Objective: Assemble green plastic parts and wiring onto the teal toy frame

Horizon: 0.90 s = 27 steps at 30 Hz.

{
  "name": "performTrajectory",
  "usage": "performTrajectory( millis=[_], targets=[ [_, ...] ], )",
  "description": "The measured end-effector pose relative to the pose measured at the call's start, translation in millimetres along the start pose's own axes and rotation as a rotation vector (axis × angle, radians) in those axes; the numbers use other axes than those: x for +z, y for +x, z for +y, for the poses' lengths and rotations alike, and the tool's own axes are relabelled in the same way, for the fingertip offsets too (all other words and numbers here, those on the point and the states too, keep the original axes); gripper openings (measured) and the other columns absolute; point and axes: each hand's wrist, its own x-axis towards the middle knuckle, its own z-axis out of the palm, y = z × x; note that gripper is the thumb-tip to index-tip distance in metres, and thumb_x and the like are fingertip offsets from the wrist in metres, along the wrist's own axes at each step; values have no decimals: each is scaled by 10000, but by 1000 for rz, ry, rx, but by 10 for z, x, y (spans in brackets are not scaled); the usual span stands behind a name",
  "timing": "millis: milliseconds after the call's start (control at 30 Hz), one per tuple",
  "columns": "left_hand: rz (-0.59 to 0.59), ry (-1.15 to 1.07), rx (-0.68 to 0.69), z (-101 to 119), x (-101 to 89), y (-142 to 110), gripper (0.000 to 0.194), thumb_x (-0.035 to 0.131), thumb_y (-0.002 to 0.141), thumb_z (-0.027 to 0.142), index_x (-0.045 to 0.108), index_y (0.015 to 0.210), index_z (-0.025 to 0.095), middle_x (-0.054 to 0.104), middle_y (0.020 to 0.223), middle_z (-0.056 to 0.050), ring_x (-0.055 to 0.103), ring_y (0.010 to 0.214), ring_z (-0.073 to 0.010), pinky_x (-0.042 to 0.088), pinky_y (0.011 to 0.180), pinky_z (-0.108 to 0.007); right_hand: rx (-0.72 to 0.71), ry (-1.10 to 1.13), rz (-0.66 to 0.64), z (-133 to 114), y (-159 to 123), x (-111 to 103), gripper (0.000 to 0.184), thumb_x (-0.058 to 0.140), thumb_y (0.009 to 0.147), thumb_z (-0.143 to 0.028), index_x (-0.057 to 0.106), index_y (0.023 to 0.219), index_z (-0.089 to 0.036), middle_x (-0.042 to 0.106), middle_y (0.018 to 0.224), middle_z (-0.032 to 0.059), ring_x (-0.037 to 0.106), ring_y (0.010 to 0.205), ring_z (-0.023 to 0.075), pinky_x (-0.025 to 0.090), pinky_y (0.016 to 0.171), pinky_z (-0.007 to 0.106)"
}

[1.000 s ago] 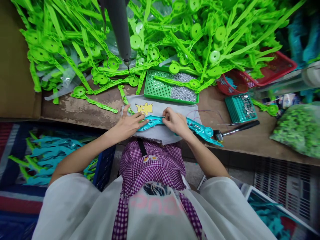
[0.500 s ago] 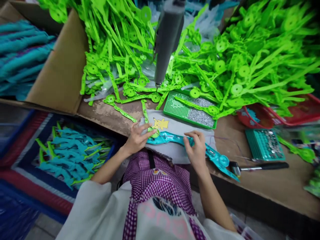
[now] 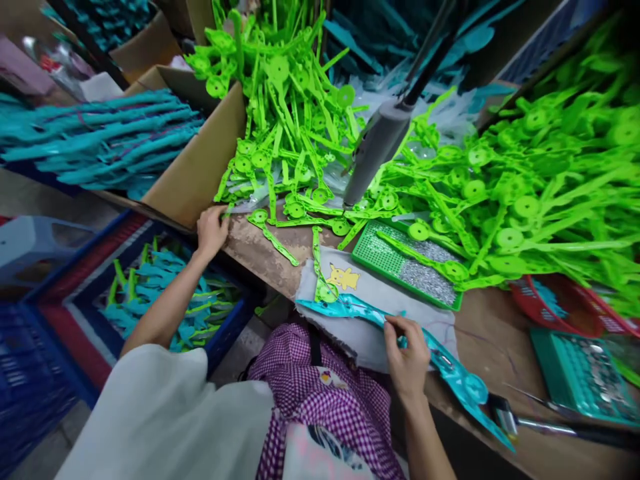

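Observation:
A long blue plastic part (image 3: 350, 307) lies slantwise over a pale cloth (image 3: 377, 343) at the table's front edge. My right hand (image 3: 407, 353) is closed on its middle, thumb and fingers pinched together. The round end of a green plastic arm (image 3: 326, 291) rests against the blue part's left end, beside a yellow cartoon figure (image 3: 344, 277) on the cloth. My left hand (image 3: 213, 233) is stretched out to the pile's left edge by the cardboard box, its fingers curled at the tip of another green plastic arm (image 3: 229, 209). Its fingertips are partly hidden.
A grey power screwdriver (image 3: 377, 150) hangs over the heap of green arms (image 3: 300, 140). A green tray (image 3: 370, 250) holds small metal pieces. At right lie a hammer (image 3: 505, 417), a teal box (image 3: 555, 367) and a red basket (image 3: 550, 313). A blue crate (image 3: 240, 320) stands lower left, a cardboard box (image 3: 200, 167) above it.
My left hand has left the green arm's round end and moved up and left to the pile's edge. My right hand stays on the blue part. The view has shifted.

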Motion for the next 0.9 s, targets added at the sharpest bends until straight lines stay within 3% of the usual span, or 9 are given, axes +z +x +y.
performTrajectory(
  millis=[100, 233, 367, 500, 633, 733, 800, 900],
  targets=[
    [-134, 92, 54, -39, 26, 5, 438, 557, 908, 336, 627, 1305, 164, 614, 1289, -188, 511, 1213, -365, 374, 1028, -497, -68, 5, -58, 4, 22, 64, 100, 606, 915, -242, 694, 961, -255, 714, 884, 58, 680, 799, 229, 565, 695, 397],
    [-158, 123, 81, 94, 32, 14, 325, 552, 929, 365, 698, 1149, 175, 628, 1193, -182, 507, 1187, -374, 350, 1025, -522, -111, -61, -48, -91, 115, 63, 106, 605, 919, -254, 699, 968, -257, 723, 900, 75, 699, 833, 247, 582, 748, 437],
    [14, 68, 30, 102, 31, -246, 301, 494, 969, 360, 695, 1106, 182, 628, 1182, -173, 545, 1168, -362, 390, 1015, -509, -124, -38, -48, -248, 75, -18, 117, 597, 929, -209, 683, 989, -260, 725, 897, 63, 697, 819, 222, 577, 712, 390],
    [215, -120, -174, 55, 200, -761, 289, 421, 995, 340, 663, 1010, 184, 646, 1011, -134, 604, 1036, -283, 468, 979, -429, -65, 36, -173, -499, 105, 29, 127, 574, 953, -234, 696, 988, -245, 733, 857, 48, 683, 760, 195, 559, 698, 346],
    [384, -236, -285, 238, 388, -1291, 343, 348, 1020, 393, 628, 1023, 195, 612, 998, -132, 593, 1027, -276, 485, 985, -455, 70, 99, -255, -918, 541, 211, 244, 530, 992, -388, 699, 1069, -230, 750, 958, 74, 675, 799, 194, 560, 741, 340],
    [440, -257, -122, 504, 403, -1628, 388, 332, 1030, 437, 647, 1056, 211, 548, 1051, -143, 568, 1083, -295, 471, 1014, -506, 59, 181, -273, -1150, 944, 354, 402, 432, 1021, -490, 658, 1223, -226, 715, 1198, 103, 668, 1030, 209, 547, 893, 369],
    [418, -292, 77, 660, 360, -1814, 348, 370, 1030, 416, 672, 1032, 244, 510, 1061, -129, 566, 1087, -289, 486, 992, -504, 27, 229, -431, -1155, 1063, 391, 493, 402, 1020, -538, 584, 1363, -234, 677, 1297, 106, 659, 1077, 208, 538, 918, 376],
    [358, -386, 330, 809, 273, -2000, 237, 452, 1021, 318, 689, 1029, 326, 492, 1084, -88, 584, 1082, -242, 529, 938, -439, 30, 355, -964, -977, 938, 362, 545, 462, 977, -610, 600, 1358, -245, 755, 996, 52, 684, 769, 174, 553, 700, 313]
  ],
)
